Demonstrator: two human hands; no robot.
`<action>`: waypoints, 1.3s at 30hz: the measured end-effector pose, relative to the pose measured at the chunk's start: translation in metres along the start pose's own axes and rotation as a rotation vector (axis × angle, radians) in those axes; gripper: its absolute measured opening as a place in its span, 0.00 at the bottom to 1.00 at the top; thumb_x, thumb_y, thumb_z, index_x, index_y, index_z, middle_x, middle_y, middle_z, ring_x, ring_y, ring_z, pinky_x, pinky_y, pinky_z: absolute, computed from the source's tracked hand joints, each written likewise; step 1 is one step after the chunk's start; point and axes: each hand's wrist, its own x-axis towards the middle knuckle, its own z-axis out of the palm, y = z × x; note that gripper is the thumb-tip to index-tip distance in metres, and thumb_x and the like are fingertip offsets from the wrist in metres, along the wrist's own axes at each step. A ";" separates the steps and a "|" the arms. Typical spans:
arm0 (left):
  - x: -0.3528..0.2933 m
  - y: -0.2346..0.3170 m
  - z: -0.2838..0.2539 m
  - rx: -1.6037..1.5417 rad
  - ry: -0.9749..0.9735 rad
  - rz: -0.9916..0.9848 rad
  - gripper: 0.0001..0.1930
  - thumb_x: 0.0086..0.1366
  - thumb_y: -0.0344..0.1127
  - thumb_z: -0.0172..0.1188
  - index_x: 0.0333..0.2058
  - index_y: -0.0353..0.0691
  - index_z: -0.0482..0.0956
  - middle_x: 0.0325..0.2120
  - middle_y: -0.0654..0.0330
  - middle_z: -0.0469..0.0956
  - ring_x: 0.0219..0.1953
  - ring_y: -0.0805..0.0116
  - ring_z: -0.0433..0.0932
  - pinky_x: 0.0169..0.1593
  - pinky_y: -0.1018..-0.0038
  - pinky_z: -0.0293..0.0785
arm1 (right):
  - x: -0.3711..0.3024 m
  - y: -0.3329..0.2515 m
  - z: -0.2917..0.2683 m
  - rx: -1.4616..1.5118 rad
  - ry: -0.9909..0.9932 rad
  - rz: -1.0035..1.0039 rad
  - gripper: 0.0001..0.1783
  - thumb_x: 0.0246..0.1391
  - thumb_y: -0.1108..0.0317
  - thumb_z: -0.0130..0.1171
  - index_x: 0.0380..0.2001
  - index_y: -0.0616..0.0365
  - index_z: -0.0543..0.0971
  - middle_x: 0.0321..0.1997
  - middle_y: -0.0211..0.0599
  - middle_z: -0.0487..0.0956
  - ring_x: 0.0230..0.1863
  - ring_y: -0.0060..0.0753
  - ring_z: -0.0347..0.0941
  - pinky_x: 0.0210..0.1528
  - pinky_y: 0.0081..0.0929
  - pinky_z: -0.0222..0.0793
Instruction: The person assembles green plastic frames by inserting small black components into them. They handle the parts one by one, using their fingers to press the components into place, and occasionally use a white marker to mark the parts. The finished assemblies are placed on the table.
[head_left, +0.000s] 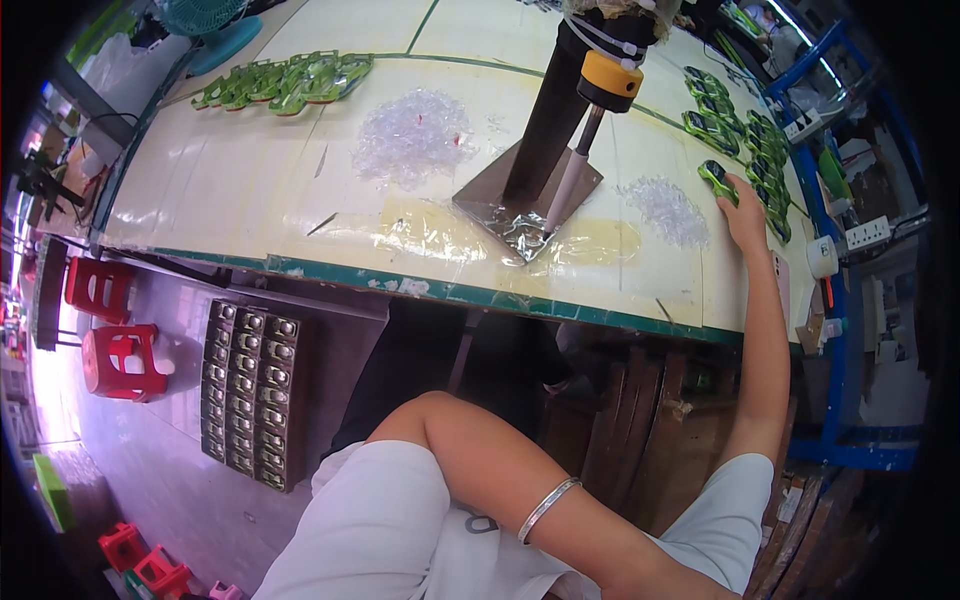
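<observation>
At the right side of the table, my right hand (743, 212) is closed round a small green object with a dark top (716, 180), whose exact kind I cannot make out. Just beyond it lie rows of similar green pieces (765, 165). My left arm is bent, its forearm with a silver bangle (548, 510) crossing my body toward the lower edge; the left hand is out of the picture. Mid-table, a dark post (545, 125) rises from a metal plate (500, 190). Beside it a rod-shaped tool with a yellow collar (610, 80) points down at the plate.
Heaps of clear plastic bits lie left (415, 135) and right (668, 210) of the post. More green pieces (290, 82) sit far left by a teal fan (215, 35). Below are red stools (125, 362) and a compartmented rack (248, 390); a blue frame (840, 340) borders the right.
</observation>
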 end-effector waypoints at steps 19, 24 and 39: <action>-0.027 0.042 -0.013 0.275 -0.019 -0.001 0.13 0.55 0.37 0.54 0.26 0.30 0.73 0.21 0.57 0.74 0.23 0.73 0.73 0.30 0.79 0.68 | 0.054 0.011 0.044 0.168 0.071 -0.018 0.24 0.43 0.78 0.46 0.48 0.57 0.65 0.50 0.45 0.65 0.52 0.45 0.60 0.54 0.31 0.54; -0.036 0.049 0.005 0.318 -0.002 -0.025 0.13 0.54 0.37 0.55 0.25 0.30 0.73 0.20 0.57 0.74 0.22 0.73 0.73 0.29 0.79 0.68 | 0.015 -0.005 0.015 0.332 0.069 0.075 0.18 0.45 0.75 0.48 0.44 0.60 0.69 0.47 0.42 0.68 0.47 0.37 0.64 0.45 0.27 0.60; -0.300 0.348 0.150 3.129 1.763 -0.416 0.13 0.50 0.37 0.57 0.33 0.34 0.74 0.32 0.54 0.74 0.43 0.59 0.68 0.48 0.67 0.60 | -0.220 -0.156 -0.083 1.047 -0.105 0.074 0.05 0.44 0.80 0.51 0.29 0.67 0.72 0.34 0.35 0.71 0.34 0.23 0.68 0.35 0.16 0.64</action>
